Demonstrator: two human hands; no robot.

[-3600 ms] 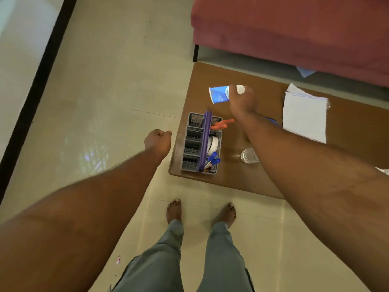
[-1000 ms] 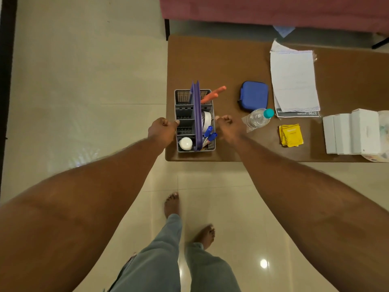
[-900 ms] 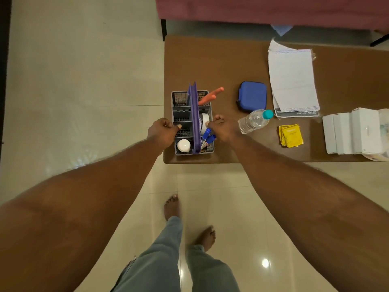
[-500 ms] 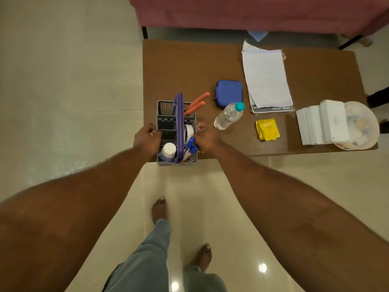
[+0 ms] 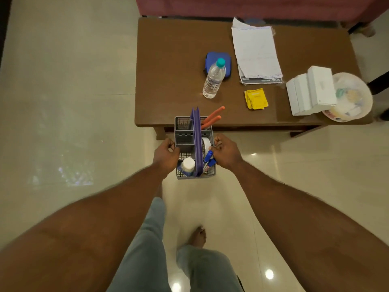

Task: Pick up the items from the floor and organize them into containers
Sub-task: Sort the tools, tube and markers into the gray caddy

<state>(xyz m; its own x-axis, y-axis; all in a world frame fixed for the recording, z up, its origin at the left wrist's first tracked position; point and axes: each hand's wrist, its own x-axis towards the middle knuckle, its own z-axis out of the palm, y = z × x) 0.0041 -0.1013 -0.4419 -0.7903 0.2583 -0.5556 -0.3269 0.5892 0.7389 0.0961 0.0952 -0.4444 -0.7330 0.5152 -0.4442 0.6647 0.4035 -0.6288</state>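
Item: grey mesh caddy (image 5: 185, 151) with an upright purple centre handle, gripped by me on both long sides. My left hand (image 5: 166, 155) has its fingers curled round the left wall, and my right hand (image 5: 226, 153) has its fingers curled round the right wall. I judge that a grip on both sides keeps the load level, since tall pieces stand loose inside and could tip out if it tilted. Position: it appears lifted, over the floor (image 5: 84, 102) just in front of the near edge of the brown table (image 5: 168, 81), with only its far end overlapping that edge. Contents, left of the handle: one white-capped bottle (image 5: 188, 164) in the nearest compartment. Contents, right of the handle: blue markers (image 5: 209, 159) nearest me, a white tape roll (image 5: 205, 145) on edge in the middle, and two orange-handled tools (image 5: 211, 119) leaning out of the far compartment. On the table there is an upright water bottle (image 5: 213, 81) in front of a blue case (image 5: 210, 55), a stack of papers (image 5: 256, 53), yellow packets (image 5: 255, 99) and white boxes (image 5: 309, 91) touching a round bowl (image 5: 365, 91). The bowl holds small mixed pieces, too blurred to list. Likely purpose: carrying the caddy towards whatever remains to be gathered.
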